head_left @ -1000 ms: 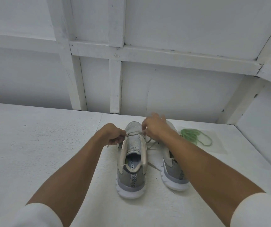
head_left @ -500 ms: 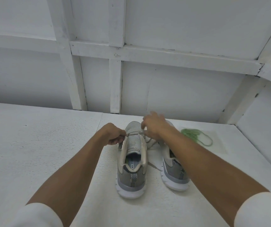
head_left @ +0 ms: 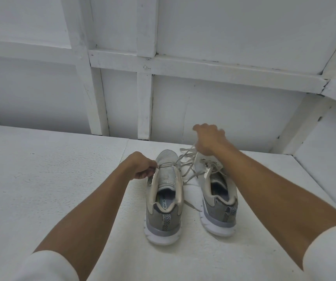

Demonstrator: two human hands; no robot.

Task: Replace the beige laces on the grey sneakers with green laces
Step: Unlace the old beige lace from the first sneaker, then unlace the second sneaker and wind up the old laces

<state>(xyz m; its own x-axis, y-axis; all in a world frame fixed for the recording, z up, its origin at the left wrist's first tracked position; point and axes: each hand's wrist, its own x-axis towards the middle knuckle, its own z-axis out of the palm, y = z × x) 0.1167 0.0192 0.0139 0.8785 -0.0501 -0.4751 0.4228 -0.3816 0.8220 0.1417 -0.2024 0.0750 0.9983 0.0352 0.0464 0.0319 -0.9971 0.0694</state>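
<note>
at centre frame two grey sneakers [head_left: 164, 218] stand side by side. the left hand [head_left: 140, 168] pinches the left one's beige lace [head_left: 185, 157] at the eyelets; the right hand [head_left: 208, 141], held higher, grips its loose strands.

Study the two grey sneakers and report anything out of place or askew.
The beige lace is loose: strands trail across the table between the left sneaker and right sneaker, up to the right hand. The left sneaker is laced only near its toe, where the left hand pinches the lace.
</note>
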